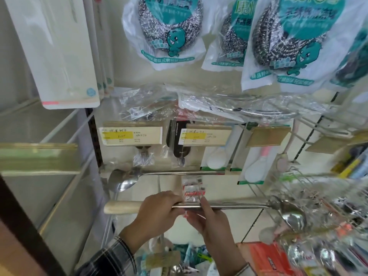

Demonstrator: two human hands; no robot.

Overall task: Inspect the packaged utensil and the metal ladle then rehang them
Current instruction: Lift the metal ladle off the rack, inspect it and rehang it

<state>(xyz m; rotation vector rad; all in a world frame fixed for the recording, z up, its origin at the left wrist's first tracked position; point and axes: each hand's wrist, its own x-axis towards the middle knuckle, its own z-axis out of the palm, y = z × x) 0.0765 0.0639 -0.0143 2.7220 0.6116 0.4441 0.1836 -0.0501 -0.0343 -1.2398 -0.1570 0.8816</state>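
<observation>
Head view, near to far. Plaid sleeve (111, 259) at the bottom, both hands raised in front of a store display. Left hand (157, 211) is clenched around the metal ladle (229, 206) where the pale wooden handle meets the steel shaft; ladle is held level, handle end pointing left, bowl out to the right near a wire rack (318, 188) of blurred goods. Right hand (211, 218) sits just under the shaft, fingers pinching a small clear packet with red print, the packaged utensil (192, 193), which stands up against the ladle shaft. What is inside the packet is too blurred to tell.

Behind the hands: a second steel spoon (123, 179) hangs crosswise, bowl to the left. Further back, price tags (131, 135) on hooks, carded white rice paddles (217, 156), bagged small items. Top row: steel scourer packs (165, 28) with teal labels.

Status, my read: both task items are off their hooks and in hand, so this is the inspection stage, roughly halfway. Rehanging is not yet done for either. Likely left: finish checking the packet and ladle, then find each one's hook. Which hooks they belong to I can't tell from here.
</observation>
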